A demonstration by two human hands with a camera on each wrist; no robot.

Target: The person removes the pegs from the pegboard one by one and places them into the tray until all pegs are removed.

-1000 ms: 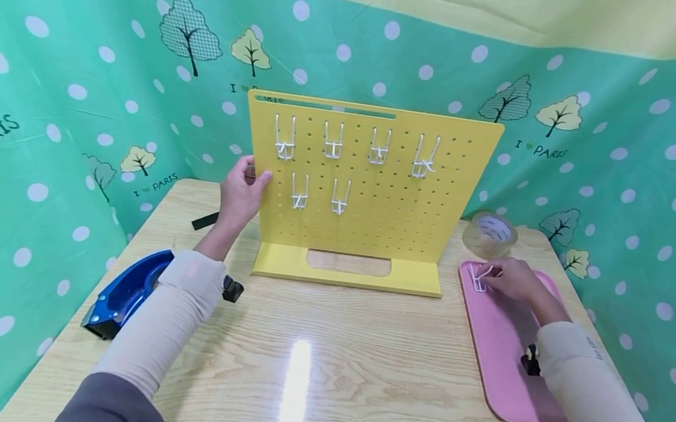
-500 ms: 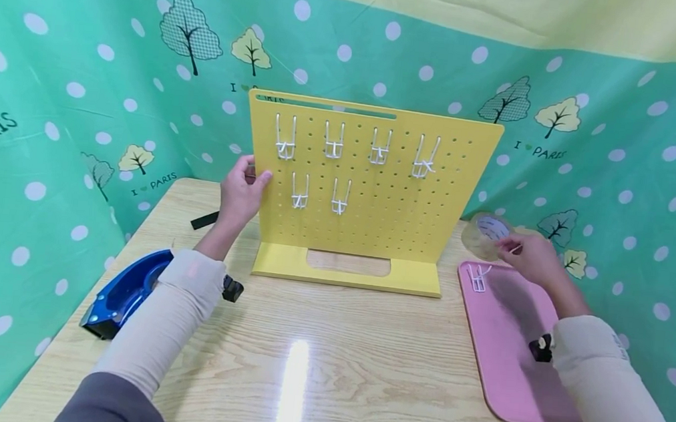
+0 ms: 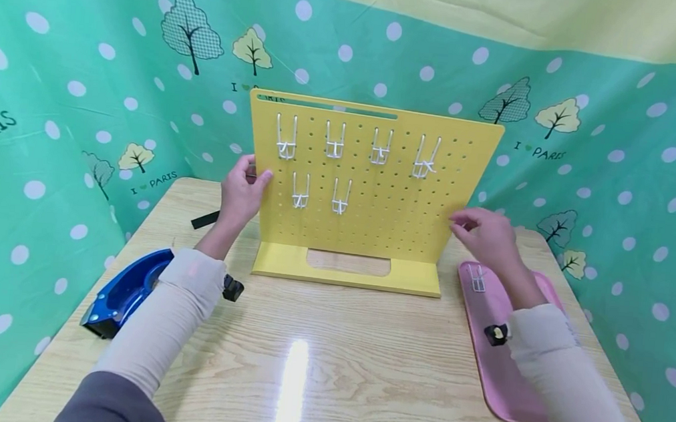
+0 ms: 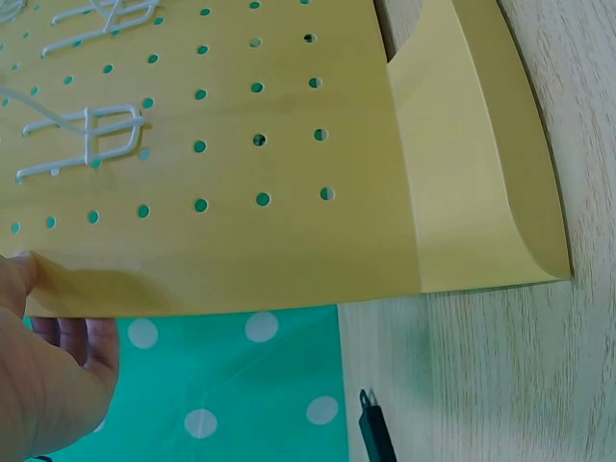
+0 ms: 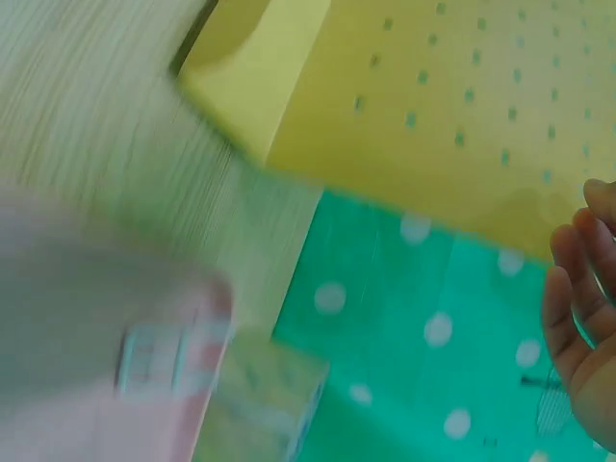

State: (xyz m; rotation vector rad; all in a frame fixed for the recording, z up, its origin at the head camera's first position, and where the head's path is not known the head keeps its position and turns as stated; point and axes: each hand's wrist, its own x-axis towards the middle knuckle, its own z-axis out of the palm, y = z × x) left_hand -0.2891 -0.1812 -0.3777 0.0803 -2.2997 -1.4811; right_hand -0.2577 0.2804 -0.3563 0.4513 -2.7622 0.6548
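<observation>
My left hand (image 3: 242, 192) grips the left edge of a yellow pegboard (image 3: 397, 223), thumb on its front and fingers behind, as the left wrist view shows. The board stands upright with several white wire hooks (image 3: 334, 145) in its holes, in two rows. My right hand (image 3: 486, 236) is at the board's right edge, thumb and fingertips pinched together. The white wire hook in its pinch is hidden now, though its wire showed half a second ago. Another white wire hook (image 3: 477, 279) lies in the far left corner of the pink tray (image 3: 495, 379).
A blue tape dispenser (image 3: 125, 293) lies at the left of the table (image 3: 361, 360). Near the left hand is a black, slim tool (image 4: 376, 431). A tape roll (image 5: 260, 399) stands behind the tray, mostly hidden by the right hand in the head view. A green curtain (image 3: 351, 58) hangs behind.
My right hand has lifted a white wire hook from the tray, risen past the tape roll, then moved left to the pegboard's right edge. The left hand has stayed on the board.
</observation>
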